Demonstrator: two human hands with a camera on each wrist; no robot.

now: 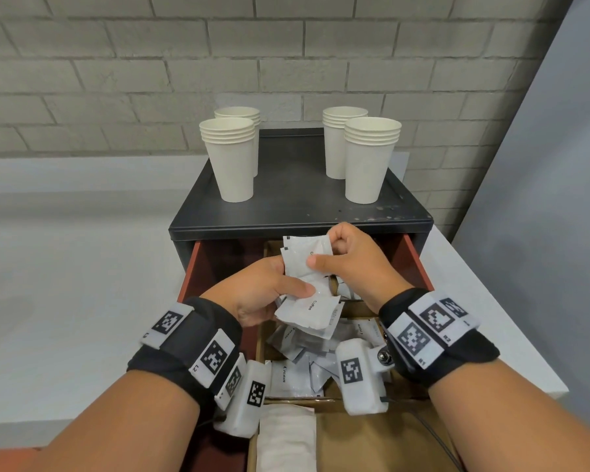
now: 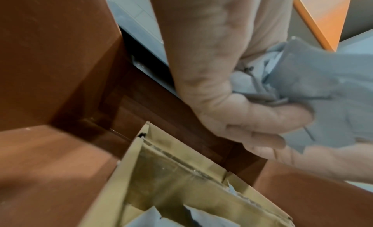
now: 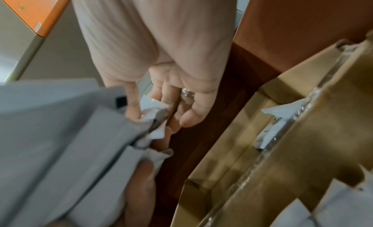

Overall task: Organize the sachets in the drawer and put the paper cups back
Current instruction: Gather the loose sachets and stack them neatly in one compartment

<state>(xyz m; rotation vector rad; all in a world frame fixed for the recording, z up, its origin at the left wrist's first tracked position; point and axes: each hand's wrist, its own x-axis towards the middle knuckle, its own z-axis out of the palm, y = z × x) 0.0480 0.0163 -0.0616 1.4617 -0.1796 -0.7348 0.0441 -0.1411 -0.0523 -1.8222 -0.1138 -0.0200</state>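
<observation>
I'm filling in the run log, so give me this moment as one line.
stage: sorting sachets | left hand: grips bundle of sachets | right hand: pinches bundle's top | drawer: open | paper cups: four stacks on cabinet top

Both forearms reached forward from the bottom of the head view, bare, converging toward the middle. Each wrist carried a black band with white coded tags and a white camera block on the inner side.

Left hand (image 1: pixel 258 294): palm turned inward, thumb laid flat across the top of a bundle of sachets (image 1: pixel 307 284), fingers curled beneath; grip closed on it.

Right hand (image 1: pixel 349 258): just beyond and above the left, knuckles up, thumb and forefinger pinching the upper sachets of the same bundle. Remaining fingers (image 3: pixel 189 112) loosely bent in the right wrist view, one wearing a ring (image 3: pixel 186 92).
</observation>
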